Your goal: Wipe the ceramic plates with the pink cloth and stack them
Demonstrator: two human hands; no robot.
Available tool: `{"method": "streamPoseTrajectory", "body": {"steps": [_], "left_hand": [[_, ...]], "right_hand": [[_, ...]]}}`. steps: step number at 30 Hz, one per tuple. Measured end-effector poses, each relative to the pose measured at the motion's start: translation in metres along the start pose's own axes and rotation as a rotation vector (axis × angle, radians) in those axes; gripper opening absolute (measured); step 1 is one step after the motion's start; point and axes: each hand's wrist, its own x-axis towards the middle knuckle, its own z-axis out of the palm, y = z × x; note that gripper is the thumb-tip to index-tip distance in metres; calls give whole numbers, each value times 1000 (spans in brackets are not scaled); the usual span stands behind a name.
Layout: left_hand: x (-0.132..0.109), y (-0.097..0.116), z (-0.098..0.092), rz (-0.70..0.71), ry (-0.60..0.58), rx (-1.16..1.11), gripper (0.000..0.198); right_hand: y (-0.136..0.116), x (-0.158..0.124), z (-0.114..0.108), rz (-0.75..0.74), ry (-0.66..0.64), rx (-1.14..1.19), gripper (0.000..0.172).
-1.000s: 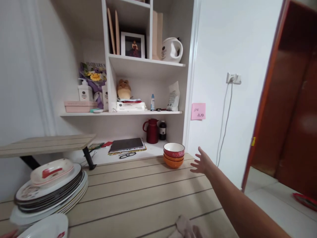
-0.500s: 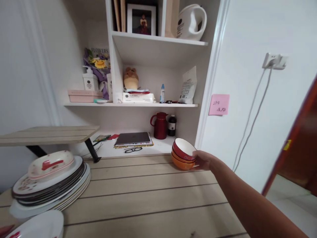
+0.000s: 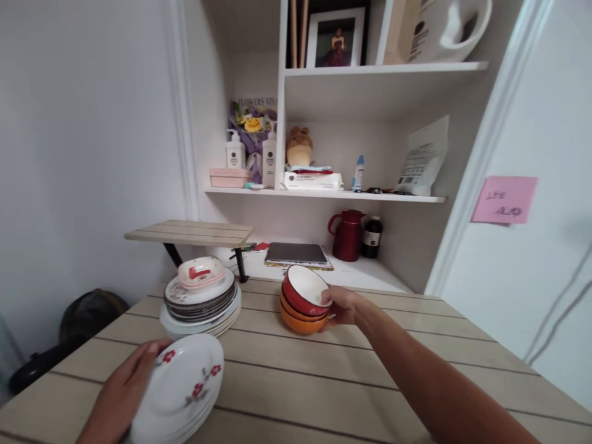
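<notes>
My right hand point(image 3: 343, 307) grips the right side of a stack of bowls, a red one point(image 3: 307, 290) with a white inside on top and orange ones point(image 3: 300, 323) beneath. The bowls tilt slightly. At the lower left my left hand point(image 3: 127, 385) holds the left edge of a stack of white plates point(image 3: 187, 382) with red flowers; its lower fingers are hidden. Just behind these plates stands a taller pile of plates point(image 3: 200, 296), topped by a squarish white dish point(image 3: 201, 273) with a red pattern.
The slatted wooden table point(image 3: 263, 364) has a small raised wooden shelf point(image 3: 189, 232) at its back left. Behind it are a closed laptop point(image 3: 296, 253), a red jug point(image 3: 348, 235) and a dark bottle point(image 3: 372, 237). A dark bag point(image 3: 92, 314) is beyond the left edge.
The view has turned left. My right hand has brought the bowls left and nearer, away from the back edge. My left hand and the flowered plates have come fully into view.
</notes>
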Motion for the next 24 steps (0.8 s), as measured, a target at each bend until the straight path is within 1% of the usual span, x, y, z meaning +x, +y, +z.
{"method": "streamPoseTrajectory", "body": {"steps": [1,3,5,7,9,11,12,16,18,21,24], "left_hand": [[-1,3,0,-19,-62,-24,45],[-5,8,0,-36,-78,-61,47],[-9,11,0,-10,-83,-91,47],[-11,11,1,16,-95,-116,47],[-11,9,1,17,-104,-139,46],[-10,6,2,23,-120,-157,46],[-9,4,2,27,-129,-164,46],[-7,0,1,16,-151,-181,44],[-7,0,1,10,-151,-181,43],[-7,-1,2,21,-148,-177,42],[-6,-4,5,43,-96,-182,41]], "right_hand": [[-3,2,19,-13,-20,-12,49],[-8,5,52,-29,-49,-31,55],[-9,8,78,-25,-61,-53,56],[-9,9,97,-8,-62,-76,53],[-8,7,108,-6,-61,-99,50],[-8,3,114,-8,-58,-117,52],[-9,0,115,-25,-36,-134,56],[-20,-11,115,-157,158,-229,78],[-27,-16,115,-187,218,-244,83],[-30,-21,113,-222,254,-233,81],[-22,-26,110,-293,303,-174,74]]}}
